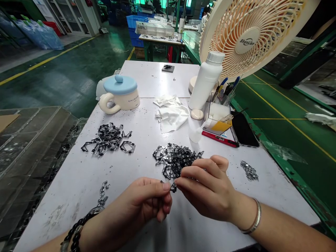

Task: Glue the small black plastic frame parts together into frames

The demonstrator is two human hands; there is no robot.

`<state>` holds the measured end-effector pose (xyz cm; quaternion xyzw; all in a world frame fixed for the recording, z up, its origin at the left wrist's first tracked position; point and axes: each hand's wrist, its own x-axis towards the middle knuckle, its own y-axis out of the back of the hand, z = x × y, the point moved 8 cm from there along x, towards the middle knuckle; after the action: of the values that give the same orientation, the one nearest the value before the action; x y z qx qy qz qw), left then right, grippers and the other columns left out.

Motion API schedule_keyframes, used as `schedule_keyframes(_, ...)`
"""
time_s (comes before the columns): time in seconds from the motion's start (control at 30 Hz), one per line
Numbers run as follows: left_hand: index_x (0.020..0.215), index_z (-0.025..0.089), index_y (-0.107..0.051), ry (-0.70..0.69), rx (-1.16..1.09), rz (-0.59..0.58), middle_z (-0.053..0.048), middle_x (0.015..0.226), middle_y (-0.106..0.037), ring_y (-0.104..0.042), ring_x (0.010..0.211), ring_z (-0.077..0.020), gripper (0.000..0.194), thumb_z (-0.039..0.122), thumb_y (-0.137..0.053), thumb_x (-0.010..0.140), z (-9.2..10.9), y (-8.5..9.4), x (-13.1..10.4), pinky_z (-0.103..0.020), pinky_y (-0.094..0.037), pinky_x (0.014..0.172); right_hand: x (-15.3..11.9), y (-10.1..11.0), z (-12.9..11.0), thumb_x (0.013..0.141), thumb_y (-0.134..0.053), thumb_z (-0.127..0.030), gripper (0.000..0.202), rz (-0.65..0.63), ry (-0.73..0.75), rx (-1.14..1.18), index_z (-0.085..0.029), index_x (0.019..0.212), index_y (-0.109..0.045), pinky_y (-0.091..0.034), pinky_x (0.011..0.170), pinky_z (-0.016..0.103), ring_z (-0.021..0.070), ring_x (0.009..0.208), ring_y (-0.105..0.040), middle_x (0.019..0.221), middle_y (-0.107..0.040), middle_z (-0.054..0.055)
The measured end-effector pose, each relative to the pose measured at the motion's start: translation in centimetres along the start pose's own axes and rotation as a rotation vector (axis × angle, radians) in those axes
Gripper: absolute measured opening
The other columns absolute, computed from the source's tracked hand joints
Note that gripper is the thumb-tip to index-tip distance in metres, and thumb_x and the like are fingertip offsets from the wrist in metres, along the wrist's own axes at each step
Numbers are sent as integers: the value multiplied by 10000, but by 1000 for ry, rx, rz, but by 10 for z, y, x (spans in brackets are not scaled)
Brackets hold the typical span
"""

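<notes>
My left hand [147,199] and my right hand [207,187] meet over the front middle of the white table [147,140]. Between their fingertips is a small black clip [173,188], pinched from both sides and partly hidden by the fingers. Just behind my right hand lies a pile of black and clear clips [178,157]. A second pile of similar clips [109,139] sits farther left. Small clear or silvery pieces [103,192] lie beside my left wrist, and a heap of small silvery pieces [249,170] rests to the right of my right hand.
A lidded mug [120,92] stands at the back left. White cloths [172,117], a white bottle [207,80], a pen holder [217,117], a red cutter [219,139] and a phone [244,128] lie or stand behind my hands. A large fan [246,40] rises at the back right.
</notes>
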<state>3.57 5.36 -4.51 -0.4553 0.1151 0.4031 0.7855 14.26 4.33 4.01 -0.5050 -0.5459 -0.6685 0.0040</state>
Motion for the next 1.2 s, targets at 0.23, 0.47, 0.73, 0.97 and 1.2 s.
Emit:
schedule_keyframes(0.23, 583, 97, -651, 18, -61, -7, -13, 566, -573, -512, 505, -74, 268, 285, -686, 771, -3, -1, -1, -159, -412, 506, -3, -1, -1, 721, -661, -92, 205, 4, 25, 6, -167, 911, -639, -268, 744, 369, 154, 830, -506, 874, -677, -9)
schedule_keyframes(0.47, 593, 95, -653, 45, -116, 9, -15, 579, -596, -517, 491, -65, 227, 262, -723, 731, -3, -1, 0, -149, -430, 504, -2, -2, -2, 738, -655, -112, 157, -3, 35, 12, -167, 884, -638, -270, 741, 366, 148, 819, -503, 870, -674, -14)
schedule_keyframes(0.73, 610, 109, -676, 52, -154, 27, -16, 594, -609, -514, 518, -61, 198, 241, -714, 753, -6, 2, 0, -146, -441, 558, -2, 0, -2, 739, -636, -101, 158, -1, 44, 19, -173, 880, -636, -271, 739, 373, 153, 820, -503, 866, -677, -13)
schedule_keyframes(0.97, 599, 108, -663, 56, -148, 32, -12, 583, -598, -506, 512, -64, 202, 247, -731, 730, -6, 1, 1, -156, -433, 552, -2, 0, -5, 735, -637, -118, 144, -15, 98, 0, -167, 871, -639, -274, 733, 374, 150, 840, -494, 879, -687, -27)
schedule_keyframes(1.2, 610, 110, -651, 53, -92, 32, -7, 604, -593, -507, 521, -61, 225, 276, -713, 749, -6, 3, 1, -158, -410, 546, -2, -1, -8, 749, -633, -133, 120, -16, 121, -20, -177, 860, -640, -272, 728, 369, 144, 834, -489, 881, -690, -42)
